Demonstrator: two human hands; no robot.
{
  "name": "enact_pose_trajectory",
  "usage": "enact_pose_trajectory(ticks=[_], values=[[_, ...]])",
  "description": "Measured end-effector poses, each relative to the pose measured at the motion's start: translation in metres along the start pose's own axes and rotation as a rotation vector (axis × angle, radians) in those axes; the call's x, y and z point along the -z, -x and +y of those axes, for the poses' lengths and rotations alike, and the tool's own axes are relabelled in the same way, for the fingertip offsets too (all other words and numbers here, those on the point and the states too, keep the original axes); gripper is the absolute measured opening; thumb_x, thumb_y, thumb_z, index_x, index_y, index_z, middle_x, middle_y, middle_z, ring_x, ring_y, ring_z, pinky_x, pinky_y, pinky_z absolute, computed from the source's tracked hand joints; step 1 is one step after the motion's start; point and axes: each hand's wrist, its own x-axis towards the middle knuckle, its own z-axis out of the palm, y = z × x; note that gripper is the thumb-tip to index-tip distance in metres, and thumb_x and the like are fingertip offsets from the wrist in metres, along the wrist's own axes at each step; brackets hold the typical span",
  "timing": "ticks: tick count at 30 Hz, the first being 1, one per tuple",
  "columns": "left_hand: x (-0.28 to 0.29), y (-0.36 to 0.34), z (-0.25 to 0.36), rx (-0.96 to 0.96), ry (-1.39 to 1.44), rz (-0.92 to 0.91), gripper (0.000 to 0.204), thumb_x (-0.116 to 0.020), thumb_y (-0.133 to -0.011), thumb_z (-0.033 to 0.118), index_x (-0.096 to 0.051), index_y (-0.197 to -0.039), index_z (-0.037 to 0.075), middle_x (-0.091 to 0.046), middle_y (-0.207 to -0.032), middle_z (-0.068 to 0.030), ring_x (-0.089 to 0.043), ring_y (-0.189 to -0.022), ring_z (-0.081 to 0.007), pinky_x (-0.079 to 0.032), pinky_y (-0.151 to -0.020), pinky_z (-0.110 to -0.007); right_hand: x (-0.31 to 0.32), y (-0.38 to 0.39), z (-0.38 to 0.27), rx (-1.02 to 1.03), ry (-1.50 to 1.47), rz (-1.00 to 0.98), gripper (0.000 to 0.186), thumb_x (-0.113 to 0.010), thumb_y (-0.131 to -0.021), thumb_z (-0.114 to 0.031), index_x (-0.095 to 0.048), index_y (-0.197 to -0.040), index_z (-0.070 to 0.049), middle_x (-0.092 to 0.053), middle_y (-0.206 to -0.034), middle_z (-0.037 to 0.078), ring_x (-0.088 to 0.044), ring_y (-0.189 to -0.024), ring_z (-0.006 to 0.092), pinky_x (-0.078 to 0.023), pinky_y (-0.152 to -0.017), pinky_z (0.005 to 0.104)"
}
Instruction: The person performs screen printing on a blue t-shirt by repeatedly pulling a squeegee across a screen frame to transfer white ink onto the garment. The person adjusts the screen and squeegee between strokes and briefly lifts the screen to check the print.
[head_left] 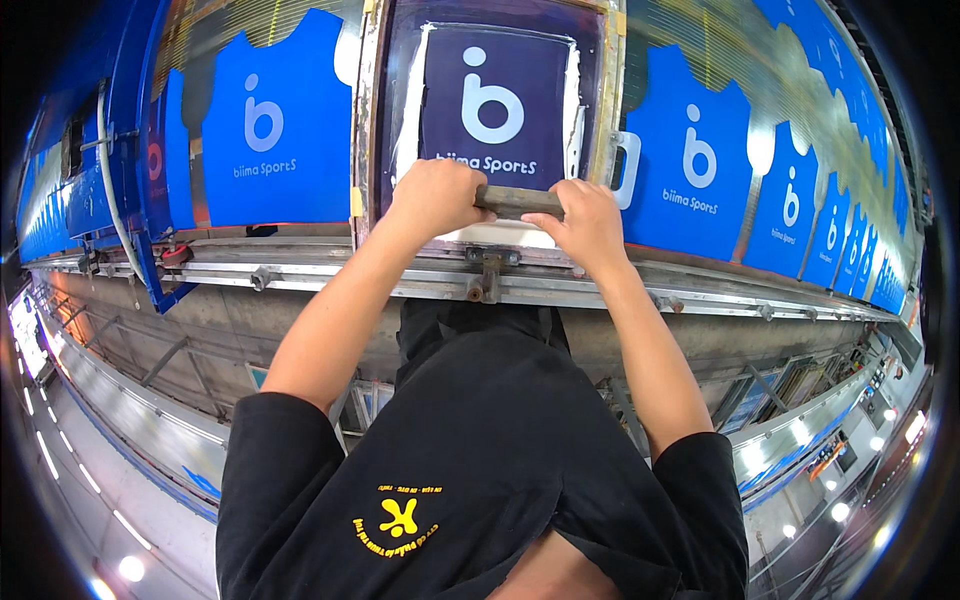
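Observation:
A screen-printing frame (367,120) lies in front of me, its dark mesh (445,95) bearing a pale logo and lettering. Across the frame's near part runs a squeegee (522,201), gripped at both ends. My left hand (438,198) is closed round its left end, and my right hand (588,225) holds the right end with the thumb on the near side. White ink (411,105) streaks both sides of the mesh, and a pale strip shows just below the squeegee. What lies under the frame is hidden.
Blue printed garment pieces (285,195) lie left of the frame, and more blue pieces (665,165) line the table rightward. A metal rail (590,292) with stops edges the table before me. Blue machinery (120,150) with a pale hose stands at the left.

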Motion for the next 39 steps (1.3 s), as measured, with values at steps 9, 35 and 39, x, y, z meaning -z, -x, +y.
enact_pose_trajectory(ticks=[9, 35, 39], values=[[0.055, -0.027, -0.011, 0.034, 0.146, -0.409, 0.057, -0.091, -0.071, 0.051, -0.083, -0.108, 0.008, -0.08, -0.097, -0.0174, -0.076, -0.096, -0.0355, -0.059, -0.087, -0.045, 0.024, -0.022, 0.026, -0.276, -0.456, -0.121, 0.041, -0.08, -0.095, -0.043, -0.078, -0.11, -0.004, -0.079, -0.105, 0.012, -0.075, -0.098, 0.0255, -0.057, -0.087, 0.038], [-0.027, 0.122, 0.008, -0.141, -0.156, 0.524, 0.066, -0.086, -0.069, 0.012, -0.068, -0.133, 0.011, -0.07, -0.125, -0.0051, -0.064, -0.118, -0.0278, -0.053, -0.098, -0.043, -0.002, -0.036, 0.05, -0.528, -0.703, 0.717, 0.032, -0.072, -0.101, -0.028, -0.077, -0.108, 0.003, -0.079, -0.102, 0.013, -0.074, -0.094, 0.0218, -0.056, -0.088, 0.0352], [-0.041, 0.16, 0.027, -0.128, -0.24, 0.605, 0.066, -0.084, -0.068, 0.013, -0.067, -0.131, 0.011, -0.07, -0.125, -0.0027, -0.064, -0.118, -0.0247, -0.052, -0.098, -0.041, 0.017, -0.029, 0.032, -0.437, -0.707, 0.731, 0.03, -0.072, -0.1, -0.027, -0.077, -0.107, 0.002, -0.079, -0.099, 0.014, -0.074, -0.092, 0.023, -0.056, -0.087, 0.0356]])
